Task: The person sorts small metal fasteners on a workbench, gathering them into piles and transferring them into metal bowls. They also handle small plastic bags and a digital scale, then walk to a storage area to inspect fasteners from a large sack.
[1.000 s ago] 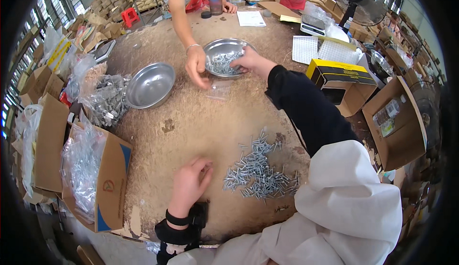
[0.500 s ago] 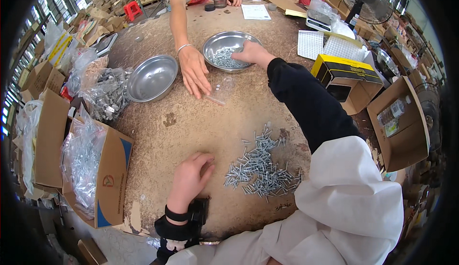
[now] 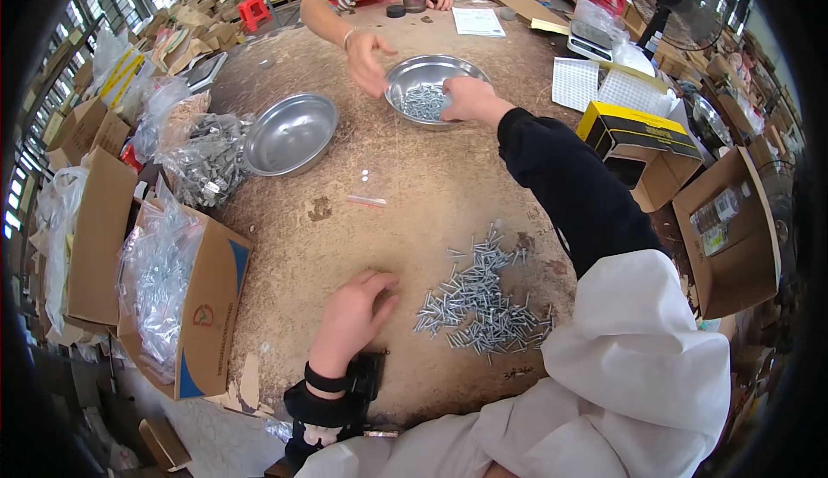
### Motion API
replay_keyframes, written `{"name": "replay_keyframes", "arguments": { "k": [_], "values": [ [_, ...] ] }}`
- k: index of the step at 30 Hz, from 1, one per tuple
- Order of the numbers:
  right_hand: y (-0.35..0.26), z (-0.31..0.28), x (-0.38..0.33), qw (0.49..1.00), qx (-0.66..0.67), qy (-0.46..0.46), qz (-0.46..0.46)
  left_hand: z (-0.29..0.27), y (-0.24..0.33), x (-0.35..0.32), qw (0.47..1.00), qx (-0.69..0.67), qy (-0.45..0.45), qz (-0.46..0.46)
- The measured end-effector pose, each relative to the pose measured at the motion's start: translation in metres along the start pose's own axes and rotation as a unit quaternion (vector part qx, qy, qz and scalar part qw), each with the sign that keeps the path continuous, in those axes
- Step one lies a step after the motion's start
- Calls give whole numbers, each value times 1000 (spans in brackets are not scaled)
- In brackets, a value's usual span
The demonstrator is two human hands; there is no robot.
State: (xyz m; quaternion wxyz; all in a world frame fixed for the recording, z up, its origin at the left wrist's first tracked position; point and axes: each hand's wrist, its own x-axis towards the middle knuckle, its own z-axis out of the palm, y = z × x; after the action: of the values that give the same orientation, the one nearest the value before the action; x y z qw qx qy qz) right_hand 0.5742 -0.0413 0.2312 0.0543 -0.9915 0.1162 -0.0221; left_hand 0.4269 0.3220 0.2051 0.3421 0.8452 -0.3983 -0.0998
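Worn tabletop (image 3: 285,254), screw pile (image 3: 485,304) before bowl (image 3: 435,68) — carton (image 3: 207,314) left, yellow-black box (image 3: 640,131) right

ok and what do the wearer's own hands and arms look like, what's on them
Both hands are bare, without visible gloves. The left hand has a thin black band at the wrist, above a black cuff. The right hand comes out of a long, plain black sleeve, with loose, pale fabric around the upper arm.
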Motion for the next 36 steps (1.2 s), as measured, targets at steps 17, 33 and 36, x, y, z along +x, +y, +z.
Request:
{"name": "replay_keyframes", "arguments": {
  "k": [17,33,36],
  "values": [
    [-12,-42,-61,983,88,89,-133,10,-11,3,998,-66,4,0],
    [13,-24,-164,945,108,-151,-269,10,-16,1,1000,-13,4,26],
    [22,-15,-175,933,105,-178,-296,11,-16,-1,999,14,7,33]
  ]
}}
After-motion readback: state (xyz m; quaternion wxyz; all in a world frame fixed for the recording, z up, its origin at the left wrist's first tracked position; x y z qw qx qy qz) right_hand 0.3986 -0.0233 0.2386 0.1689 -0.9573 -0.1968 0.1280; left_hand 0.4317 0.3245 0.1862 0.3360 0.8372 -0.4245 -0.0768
